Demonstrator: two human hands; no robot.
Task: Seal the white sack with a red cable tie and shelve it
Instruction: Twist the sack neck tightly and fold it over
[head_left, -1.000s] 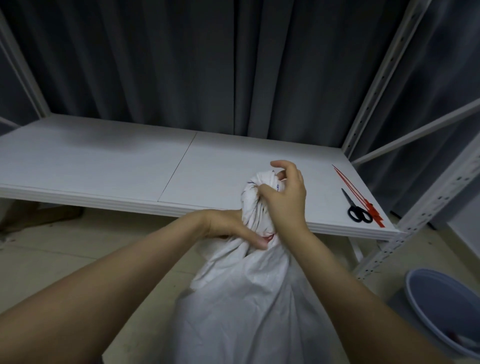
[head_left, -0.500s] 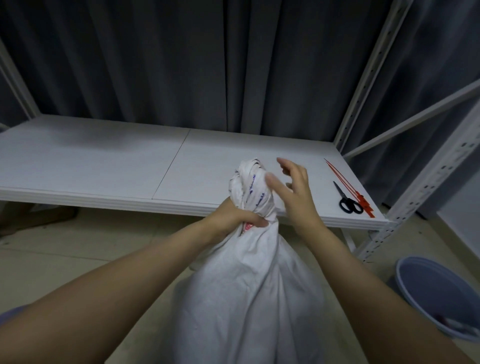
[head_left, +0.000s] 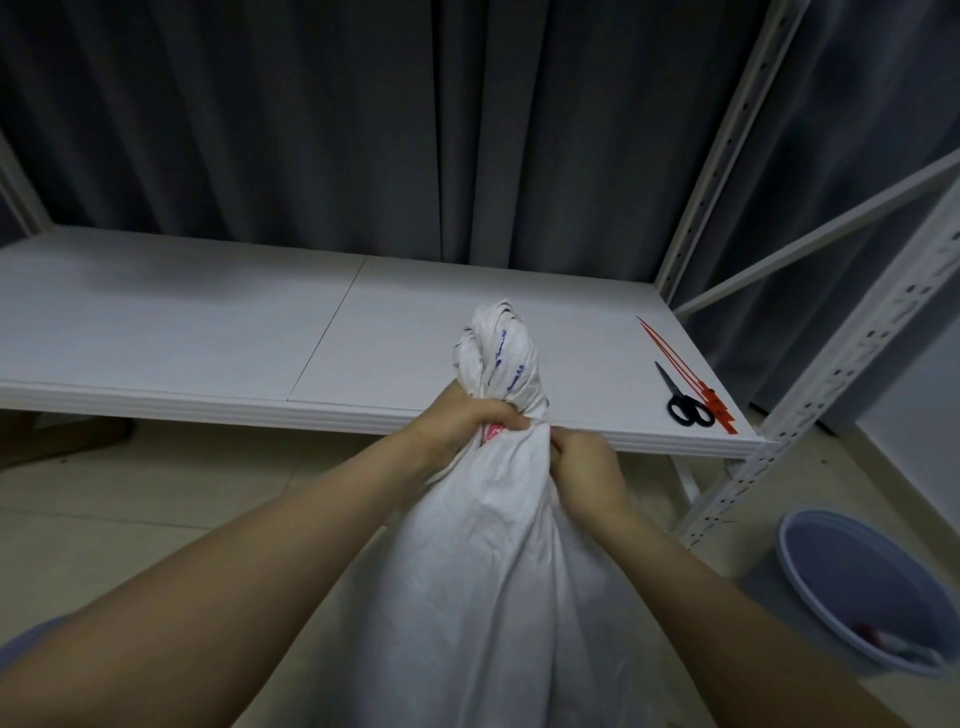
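The white sack (head_left: 483, 571) stands on the floor in front of the white shelf (head_left: 208, 332), its mouth twisted into a bunched top that rises above my hands. My left hand (head_left: 462, 423) grips the twisted neck from the left. My right hand (head_left: 584, 462) grips the sack cloth just below the neck on the right. Red cable ties (head_left: 685, 374) lie on the shelf's right end, apart from both hands.
Black-handled scissors (head_left: 683, 400) lie beside the ties. A white perforated shelf post (head_left: 831, 395) stands at the right. A blue bin (head_left: 872, 587) sits on the floor at lower right. Dark curtains hang behind the shelf.
My right hand left the sack's top, opened briefly, then dropped and gripped the cloth below the neck. My left hand kept its hold on the neck.
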